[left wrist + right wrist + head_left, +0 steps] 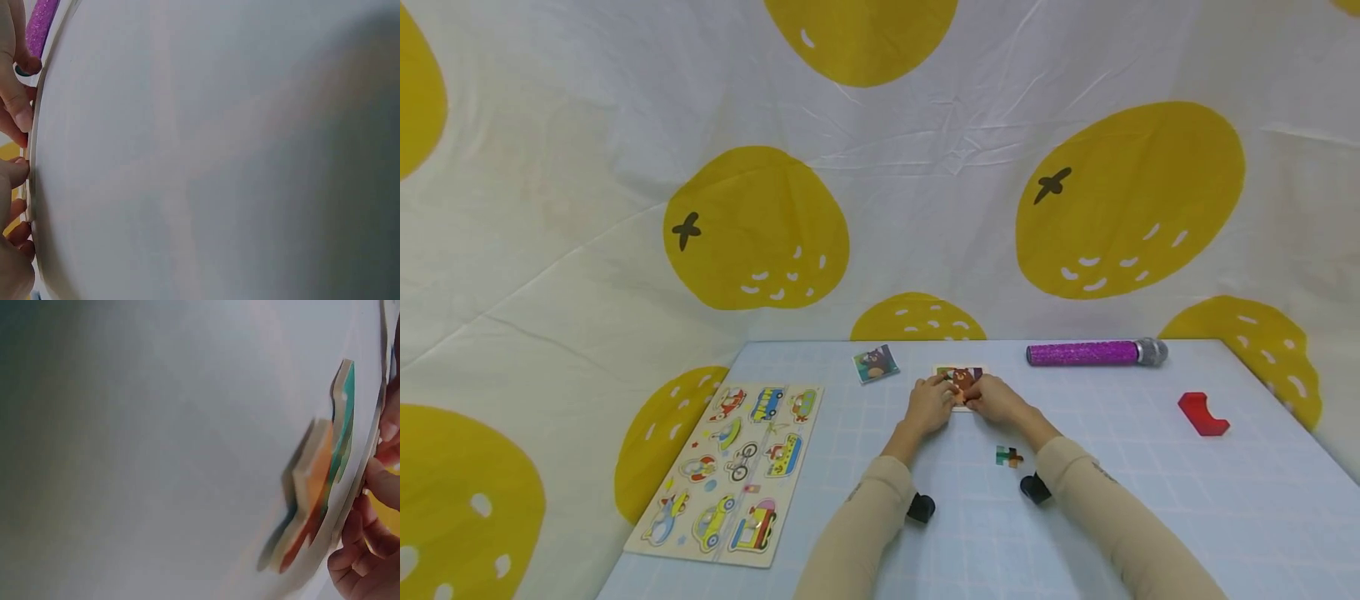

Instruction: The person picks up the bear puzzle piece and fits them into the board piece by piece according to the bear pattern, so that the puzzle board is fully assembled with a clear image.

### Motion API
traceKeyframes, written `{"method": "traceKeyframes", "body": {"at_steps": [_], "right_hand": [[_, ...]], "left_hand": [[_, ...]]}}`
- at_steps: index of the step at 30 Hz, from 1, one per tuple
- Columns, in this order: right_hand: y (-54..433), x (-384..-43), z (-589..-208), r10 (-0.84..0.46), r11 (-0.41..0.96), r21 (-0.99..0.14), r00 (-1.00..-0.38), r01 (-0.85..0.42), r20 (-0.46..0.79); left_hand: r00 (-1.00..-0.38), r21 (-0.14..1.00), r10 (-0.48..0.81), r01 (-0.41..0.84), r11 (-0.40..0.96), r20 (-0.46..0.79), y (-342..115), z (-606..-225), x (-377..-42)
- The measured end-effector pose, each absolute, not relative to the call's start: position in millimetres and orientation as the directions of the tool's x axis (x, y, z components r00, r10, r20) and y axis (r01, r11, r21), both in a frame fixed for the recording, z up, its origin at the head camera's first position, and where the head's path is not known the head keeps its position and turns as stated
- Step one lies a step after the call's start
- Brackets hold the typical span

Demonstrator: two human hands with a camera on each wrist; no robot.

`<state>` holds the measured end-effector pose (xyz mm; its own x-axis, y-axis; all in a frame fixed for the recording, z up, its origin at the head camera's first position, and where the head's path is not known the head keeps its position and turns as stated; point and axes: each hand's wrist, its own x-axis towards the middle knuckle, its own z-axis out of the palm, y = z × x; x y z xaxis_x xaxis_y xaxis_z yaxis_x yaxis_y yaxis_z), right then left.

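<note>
A small jigsaw board (pixel 958 409) with a bear picture (pixel 964 377) lies far forward on the table, both hands over it. My left hand (pixel 931 404) holds its left side; in the left wrist view the fingers (pixel 19 232) curl at the board's edge. From the right, my right hand (pixel 996 398) reaches in with bent fingers, thumb and fingertips pinching a puzzle piece at the picture's lower part, mostly hidden by the fingers. Nearer to me lies a loose jigsaw piece (pixel 1009 457), teal and orange-brown; its thick wooden edge (pixel 306 481) shows in the right wrist view.
A square bear picture card (pixel 876 364) lies behind on the left. A wooden vehicle puzzle board (pixel 752 483) covers the table's left side. At the back right is a glittery purple microphone (pixel 1082 354), with a red curved block (pixel 1202 415) nearer. A patterned cloth (pixel 925 208) hangs behind.
</note>
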<state>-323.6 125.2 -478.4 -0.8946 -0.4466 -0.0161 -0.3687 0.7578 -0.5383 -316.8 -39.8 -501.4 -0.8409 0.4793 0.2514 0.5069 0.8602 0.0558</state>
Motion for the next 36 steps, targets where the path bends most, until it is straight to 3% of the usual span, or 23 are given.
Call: {"method": "traceKeyframes", "body": {"at_steps": [5, 9, 16, 24, 36], "right_hand": [[121.1, -319.5, -476.5, -0.459, 0.801, -0.434, -0.889, -0.413, -0.001], [122.3, -318.6, -478.2, -0.437, 0.793, -0.464, -0.899, -0.396, 0.02], [127.2, -321.7, -485.4, -0.332, 0.75, -0.59, -0.942, -0.299, 0.055], [134.0, -327.0, -488.4, -0.391, 0.752, -0.531, -0.913, -0.39, 0.116], [144.1, -324.6, -478.5, -0.516, 0.721, -0.561, -0.855, -0.407, -0.044]], "left_hand": [[-0.855, 0.166, 0.447, 0.497, 0.852, 0.264, -41.1, -504.2, -316.7], [-0.88, 0.221, 0.406, 0.459, 0.86, 0.248, -39.0, -506.3, -314.9], [-0.908, 0.17, 0.358, 0.397, 0.902, 0.219, -32.8, -505.4, -311.3], [-0.909, 0.176, 0.354, 0.394, 0.902, 0.221, -26.8, -503.7, -309.4], [-0.896, 0.16, 0.407, 0.435, 0.886, 0.179, -30.5, -507.6, -311.6]]}}
